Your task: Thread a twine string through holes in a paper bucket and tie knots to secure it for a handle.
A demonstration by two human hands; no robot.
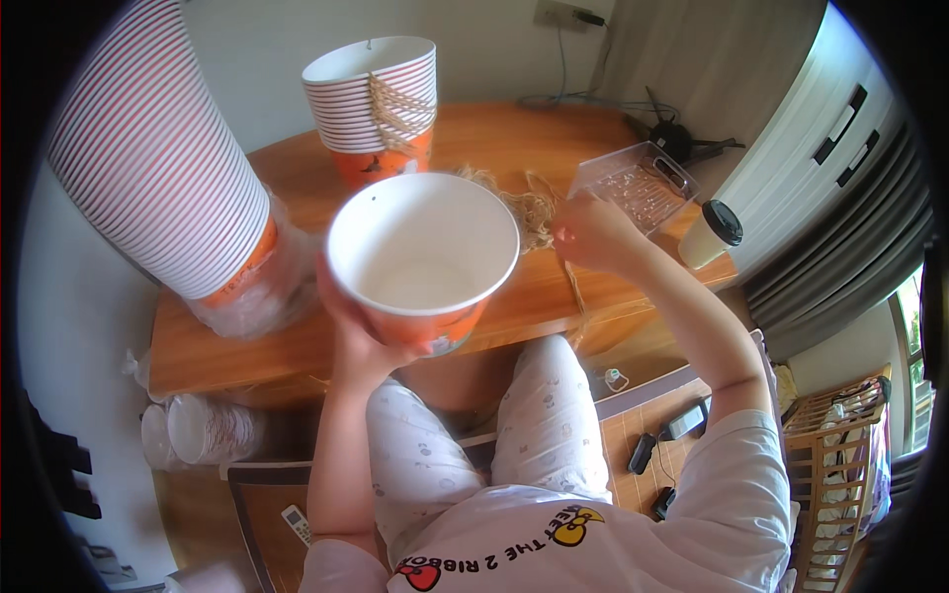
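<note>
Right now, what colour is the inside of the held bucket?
The held bucket is white inside; the head view shows it best.

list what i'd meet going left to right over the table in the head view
Tall leaning stack of white-and-orange buckets, round white-lined orange bucket in the left hand, tangled tan twine, clear rectangular plastic tray, black-lidded cream cup.

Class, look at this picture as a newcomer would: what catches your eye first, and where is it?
Most likely the big white-and-orange bucket, held mid-picture in the left hand, its open mouth facing the camera. Next comes the towering stack of similar buckets leaning across the upper left. To the right, the right hand is near the tangled tan cord and the clear tray.
</note>
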